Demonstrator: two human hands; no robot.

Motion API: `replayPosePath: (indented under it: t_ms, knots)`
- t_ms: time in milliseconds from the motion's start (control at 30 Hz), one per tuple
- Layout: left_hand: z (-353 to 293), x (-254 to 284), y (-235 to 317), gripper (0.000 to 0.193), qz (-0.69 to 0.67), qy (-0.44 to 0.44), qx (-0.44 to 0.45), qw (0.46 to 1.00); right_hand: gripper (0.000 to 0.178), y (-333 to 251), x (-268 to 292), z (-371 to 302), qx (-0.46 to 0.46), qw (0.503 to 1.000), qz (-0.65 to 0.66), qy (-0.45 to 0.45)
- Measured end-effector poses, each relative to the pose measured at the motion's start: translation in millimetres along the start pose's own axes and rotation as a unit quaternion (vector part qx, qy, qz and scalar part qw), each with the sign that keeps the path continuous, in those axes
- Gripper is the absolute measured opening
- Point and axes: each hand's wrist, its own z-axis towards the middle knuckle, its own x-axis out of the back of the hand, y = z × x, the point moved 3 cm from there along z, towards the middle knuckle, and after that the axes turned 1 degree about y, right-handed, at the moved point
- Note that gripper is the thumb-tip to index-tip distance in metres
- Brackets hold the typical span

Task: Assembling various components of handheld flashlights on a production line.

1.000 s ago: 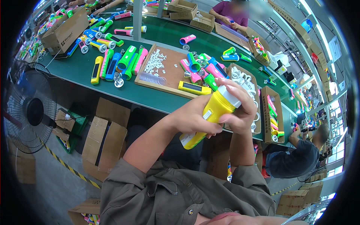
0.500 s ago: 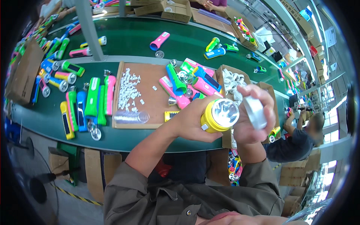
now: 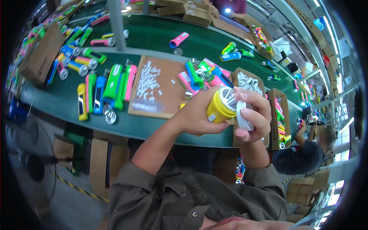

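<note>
My left hand (image 3: 193, 114) is wrapped round a yellow flashlight (image 3: 219, 110), its reflector end tilted up and to the right. Pinched in the fingers of my right hand (image 3: 261, 114) is a white ring cap (image 3: 242, 118), just right of the reflector end. Whether the cap touches the flashlight I cannot tell. Behind my hands, a pile of flashlight bodies in pink, green and blue (image 3: 196, 78) lies on a brown board (image 3: 168, 101). Small white parts (image 3: 147, 81) are scattered over that board's left half, with a clear plastic coil (image 3: 147, 105) at its near edge.
An open carton of white rings (image 3: 248, 81) stands beyond my right hand, next to a carton of colourful flashlights (image 3: 279, 132). Several flashlights (image 3: 112, 86) lie left of the board. A metal post (image 3: 117, 27) rises behind it. Other people sit across the green table (image 3: 153, 28) and at right.
The ring cap has come closer to the flashlight's reflector end and turned. My view has shifted, so the table appears further right and higher. A light now shines near the person opposite.
</note>
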Motion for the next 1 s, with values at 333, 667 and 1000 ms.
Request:
replayPosePath:
  t_ms: [333, 667, 1000]
  knots:
    - [-69.2, -61.9, 46.1, 0.073, 0.137, 0.064, -0.081, 0.985, 0.046, -67.1, 10.0, -13.0, 0.011, 0.981, 0.182, 0.068]
    - [-68.5, -83.0, 46.9, 0.078, 0.172, 0.057, -0.048, 0.982, 0.045, -81.0, 37.0, 3.5, -0.067, 0.997, 0.02, 0.015]
    - [-69.1, -54.9, 3.7, 0.062, 0.125, 0.099, -0.012, 0.987, 0.044, -49.5, -0.8, -14.0, -0.1, 0.979, 0.017, -0.175]
